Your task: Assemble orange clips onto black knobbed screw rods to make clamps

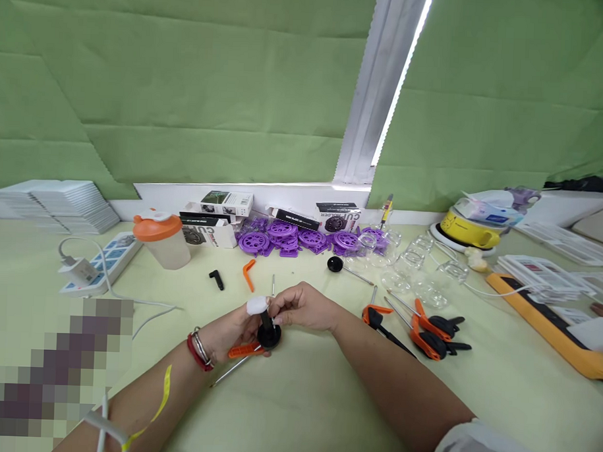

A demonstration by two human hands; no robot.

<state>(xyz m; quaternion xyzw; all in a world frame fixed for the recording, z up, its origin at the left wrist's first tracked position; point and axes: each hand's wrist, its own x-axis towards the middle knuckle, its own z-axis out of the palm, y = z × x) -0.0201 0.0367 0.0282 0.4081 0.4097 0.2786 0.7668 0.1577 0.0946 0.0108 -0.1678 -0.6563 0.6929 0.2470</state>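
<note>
My left hand [231,334] and my right hand [304,306] meet at the middle of the pale green table. Between them they hold a small black part [268,330] with a round base and a short upright stem. An orange lever [244,350] and a thin metal rod [233,370] stick out under my left hand. My left thumb wears a white wrap at its tip, and red and metal bangles circle that wrist. My right fingers pinch the top of the black stem.
Purple slotted discs [301,239] lie at the back with small boxes [222,203]. An orange-lidded cup [162,239] and a power strip [102,262] stand left. Clear glass cups [413,266] and orange-black assembled pieces [426,329] lie right. A yellow device [467,230] sits far right.
</note>
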